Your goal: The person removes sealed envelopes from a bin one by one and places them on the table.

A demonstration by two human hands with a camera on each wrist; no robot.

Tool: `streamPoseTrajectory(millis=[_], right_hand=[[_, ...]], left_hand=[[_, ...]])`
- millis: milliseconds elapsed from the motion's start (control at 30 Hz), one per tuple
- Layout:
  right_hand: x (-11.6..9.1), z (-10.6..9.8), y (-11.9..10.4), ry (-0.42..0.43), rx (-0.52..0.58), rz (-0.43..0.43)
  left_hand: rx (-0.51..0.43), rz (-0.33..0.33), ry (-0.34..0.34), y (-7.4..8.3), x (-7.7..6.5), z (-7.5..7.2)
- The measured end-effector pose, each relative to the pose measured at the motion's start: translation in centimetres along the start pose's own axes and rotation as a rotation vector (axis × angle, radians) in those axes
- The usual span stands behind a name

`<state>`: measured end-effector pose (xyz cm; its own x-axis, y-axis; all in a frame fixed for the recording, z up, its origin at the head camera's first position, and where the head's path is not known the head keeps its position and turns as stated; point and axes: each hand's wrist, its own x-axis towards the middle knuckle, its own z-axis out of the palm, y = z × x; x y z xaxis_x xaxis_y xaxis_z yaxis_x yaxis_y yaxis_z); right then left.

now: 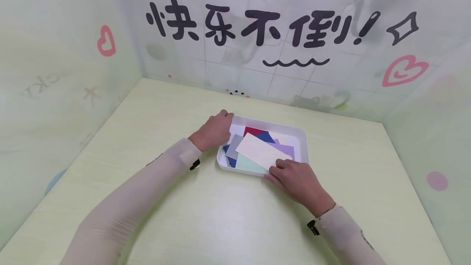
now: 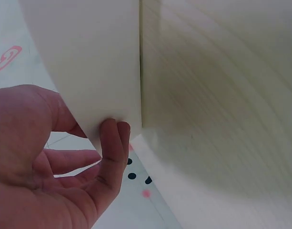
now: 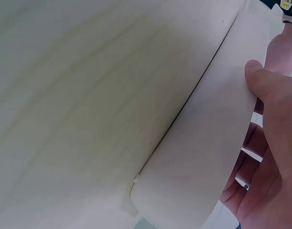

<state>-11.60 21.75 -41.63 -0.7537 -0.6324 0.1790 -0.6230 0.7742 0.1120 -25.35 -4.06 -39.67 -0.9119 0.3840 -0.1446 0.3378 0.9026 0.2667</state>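
A white rectangular tray [image 1: 270,125] sits on the table with several coloured cards in it. My left hand [image 1: 213,131] grips the tray's left end near the back corner. In the left wrist view, that hand [image 2: 65,200] has its fingers curled round the tray's wall [image 2: 93,57]. At the front wall, toward the right, my right hand [image 1: 296,179] holds the rim with its fingers over a cream card's corner. The right thumb [image 3: 257,78] presses the wall's outside [image 3: 198,129], fingers behind it. The cream card [image 1: 259,149] overlaps a mint card [image 1: 245,164] and a purple one [image 1: 287,149].
Red [image 1: 253,130], blue [image 1: 265,136] and grey [image 1: 233,147] cards lie partly covered in the tray. The pale yellow table [image 1: 220,224] meets a printed wall covering [image 1: 235,52] at the back, with more covering along both sides.
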Motion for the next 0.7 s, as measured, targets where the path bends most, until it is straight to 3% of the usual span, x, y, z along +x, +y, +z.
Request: streamPoseTrajectory(millis=[267, 533, 700], right_hand=[[0.3, -0.1, 0.4, 0.005, 0.082, 0.018], [0.6, -1.0, 2.5, 0.075, 0.219, 0.131], [0.7, -1.1, 3.2, 0.021, 0.255, 0.178]], left_hand=[[0.033, 0.016, 0.009, -0.3, -0.1, -0.1], [-0.017, -0.018, 0.005, -0.7, -0.2, -0.2], [-0.066, -0.008, 0.032, -1.2, -0.9, -0.2]])
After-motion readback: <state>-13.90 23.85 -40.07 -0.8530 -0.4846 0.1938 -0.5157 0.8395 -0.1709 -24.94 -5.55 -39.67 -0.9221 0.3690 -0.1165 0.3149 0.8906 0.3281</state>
